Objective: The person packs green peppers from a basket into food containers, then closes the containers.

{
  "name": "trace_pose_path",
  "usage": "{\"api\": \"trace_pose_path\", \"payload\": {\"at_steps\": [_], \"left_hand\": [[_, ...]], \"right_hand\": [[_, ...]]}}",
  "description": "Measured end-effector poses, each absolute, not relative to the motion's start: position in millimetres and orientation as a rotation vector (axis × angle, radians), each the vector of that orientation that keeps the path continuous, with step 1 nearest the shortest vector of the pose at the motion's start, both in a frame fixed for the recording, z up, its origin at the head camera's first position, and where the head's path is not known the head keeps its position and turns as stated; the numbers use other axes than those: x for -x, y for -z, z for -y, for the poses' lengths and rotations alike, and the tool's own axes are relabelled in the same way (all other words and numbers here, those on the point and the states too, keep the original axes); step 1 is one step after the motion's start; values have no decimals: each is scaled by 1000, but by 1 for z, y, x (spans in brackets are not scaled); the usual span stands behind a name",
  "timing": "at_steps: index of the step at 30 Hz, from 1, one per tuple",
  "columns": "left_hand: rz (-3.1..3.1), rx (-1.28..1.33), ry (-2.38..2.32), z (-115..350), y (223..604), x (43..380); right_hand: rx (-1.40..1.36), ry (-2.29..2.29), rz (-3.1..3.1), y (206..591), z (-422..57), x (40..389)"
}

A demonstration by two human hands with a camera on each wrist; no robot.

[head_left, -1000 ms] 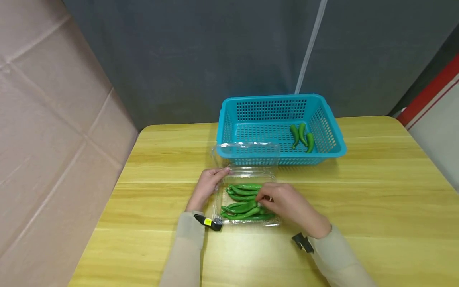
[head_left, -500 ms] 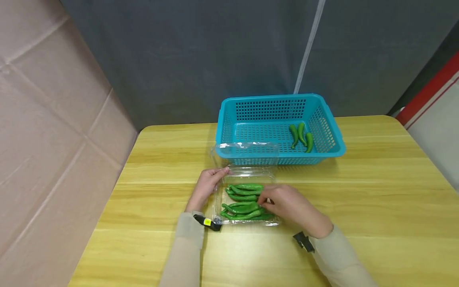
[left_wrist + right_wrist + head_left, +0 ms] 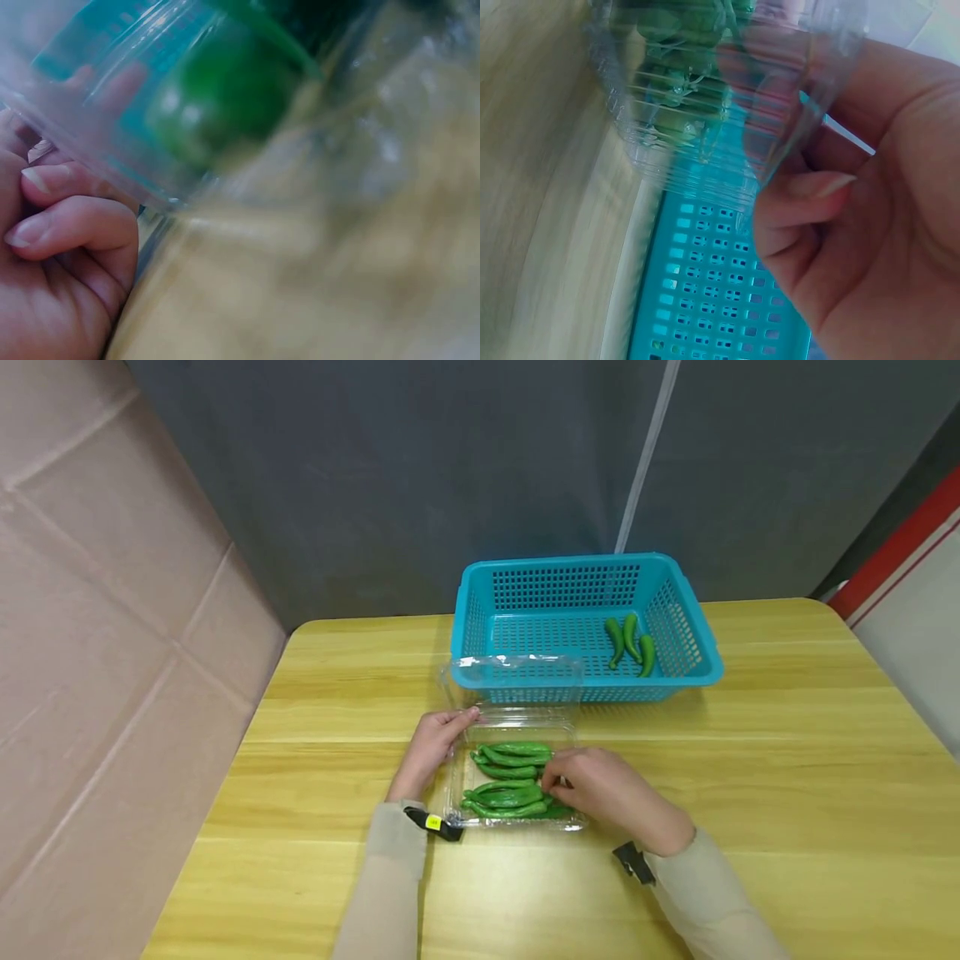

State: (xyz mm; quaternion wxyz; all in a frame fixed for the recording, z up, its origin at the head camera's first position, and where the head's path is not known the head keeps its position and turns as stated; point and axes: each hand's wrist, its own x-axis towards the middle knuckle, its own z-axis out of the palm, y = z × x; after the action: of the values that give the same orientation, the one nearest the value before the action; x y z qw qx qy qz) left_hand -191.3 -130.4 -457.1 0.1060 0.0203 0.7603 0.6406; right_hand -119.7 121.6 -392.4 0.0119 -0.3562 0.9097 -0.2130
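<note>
A clear plastic clamshell box [image 3: 517,824] lies with its lid up against the basket; several long green chili peppers [image 3: 502,797] lie in it in two groups. At the box's left side my left hand [image 3: 431,747] grips the rim, thumb on top; in the left wrist view its other fingers [image 3: 82,225] curl by the plastic wall. My right hand [image 3: 600,789] reaches into the box from the right and pinches at the stem end of a chili pepper. In the right wrist view the box wall partly covers those fingertips, and the peppers look blurred.
Behind the box stands a blue perforated plastic basket [image 3: 540,635], with 3 green chili peppers [image 3: 632,639] at its right end. Everything rests on a wooden table [image 3: 787,760]. A dark curtain [image 3: 420,485] hangs behind, and a pale wall covering [image 3: 112,635] is at the left.
My right hand has shifted slightly right and the near group of peppers lies straighter and closer together. The left hand stays on the rim.
</note>
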Motion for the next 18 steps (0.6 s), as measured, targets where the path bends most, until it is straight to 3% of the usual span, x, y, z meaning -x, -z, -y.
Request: {"api": "trace_pose_path", "payload": {"at_steps": [18], "left_hand": [[-2233, -41, -1891, 131, 457, 192]], "right_hand": [[1064, 606, -2858, 393, -120, 119]]}}
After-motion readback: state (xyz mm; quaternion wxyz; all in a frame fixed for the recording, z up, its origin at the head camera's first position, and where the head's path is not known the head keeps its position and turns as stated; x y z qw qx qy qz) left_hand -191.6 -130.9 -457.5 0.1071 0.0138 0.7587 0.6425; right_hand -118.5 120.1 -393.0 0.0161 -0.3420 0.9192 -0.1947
